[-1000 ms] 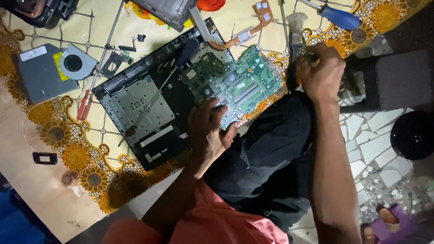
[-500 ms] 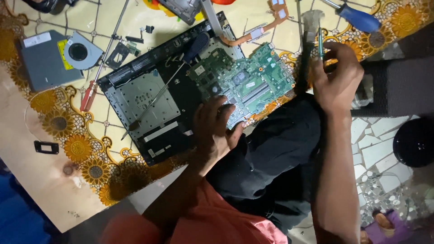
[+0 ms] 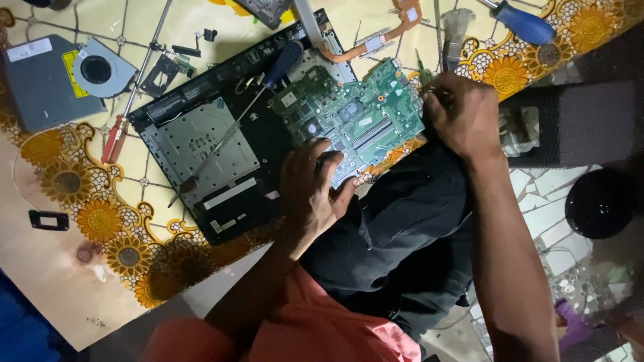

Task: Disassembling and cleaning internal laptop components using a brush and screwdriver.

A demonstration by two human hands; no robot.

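Board: a green motherboard point(image 3: 355, 121) sat in the right half of an opened black laptop base point(image 3: 221, 154), slightly skewed, its near corner overhanging the base edge toward the person's lap. Chips, slots and a pale sticker showed on its face.
Base: lay on a flowered cloth point(image 3: 87, 208); its left half showed a grey metal plate.
Left hand: point(image 3: 312, 191) lay palm down on the board's near edge, fingers bent and pressed onto it; it enclosed nothing, and the forearm came up from the lap.
Right hand: point(image 3: 463, 114) was at the board's far right corner, fingers curled together around a thin green-tipped tool point(image 3: 424, 72); how firmly they pinched it could not be told.
Screwdriver: a blue-handled one point(image 3: 248, 100) lay loose across the base, tip toward the near left.
Around: a fan point(image 3: 100, 67) on a grey drive point(image 3: 40, 94), a copper heat pipe point(image 3: 376, 40), a second blue screwdriver point(image 3: 526, 23).
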